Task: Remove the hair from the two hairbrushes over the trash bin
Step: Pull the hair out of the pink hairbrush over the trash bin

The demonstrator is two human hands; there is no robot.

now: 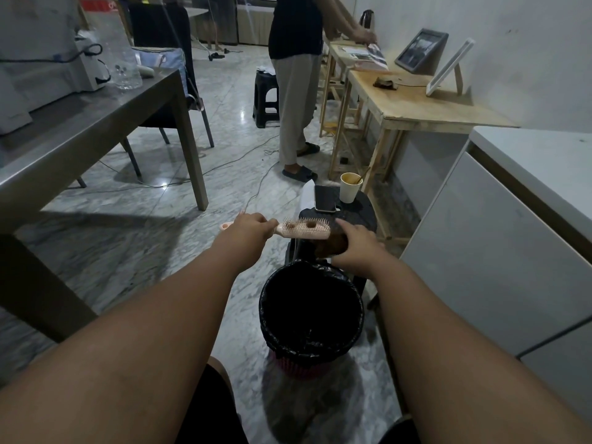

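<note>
My left hand (pixel 253 229) grips the handle of a pink hairbrush (pixel 306 229), held level with its bristles up. Two clumps of brown hair sit among the bristles. The brush head hovers just beyond the far rim of the trash bin (pixel 266 318), which is lined with a black bag and stands on the floor between my arms. My right hand (pixel 358 248) curls round a dark brown hairbrush (pixel 331 245) right under the pink brush's tip, at the front edge of a black stool (pixel 358 216). My fingers hide most of the brown brush.
On the stool lie a phone (pixel 325 198) and a paper cup (pixel 350 187). A person (pixel 298 91) stands ahead by a wooden table (pixel 416 110). A metal table (pixel 96 123) is on the left and a white cabinet (pixel 512 238) on the right. Cables run across the marble floor.
</note>
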